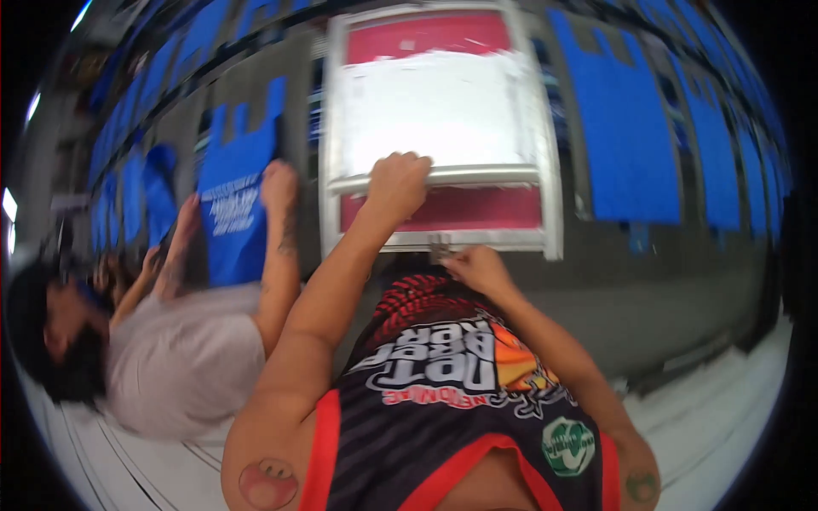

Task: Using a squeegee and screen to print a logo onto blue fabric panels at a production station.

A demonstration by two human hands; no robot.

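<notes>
**Two bare hands at a silver-framed red screen**

We look down at a rectangular, silver metal frame (335,128) near the closest edge of a long, dull grey table (296,77). Our left arm reaches forward, elbow slightly bent; the left hand (399,183) curls knuckles-up over a pale, straight, rigid bar (486,175) spanning the frame. Our right arm bends inward, its hand (479,268) low beside the frame's near edge, thumb and fingers pinching a small, grey, pronged metal fitting (439,245), slightly blurred. Beyond the bar, a smooth white coat (430,111) with a ragged far border covers flat red mesh (426,38). Blue, soft-looking fabric bags (626,136) lie flat along the table; at left, a co-worker's hands (279,186) hold another.
</notes>
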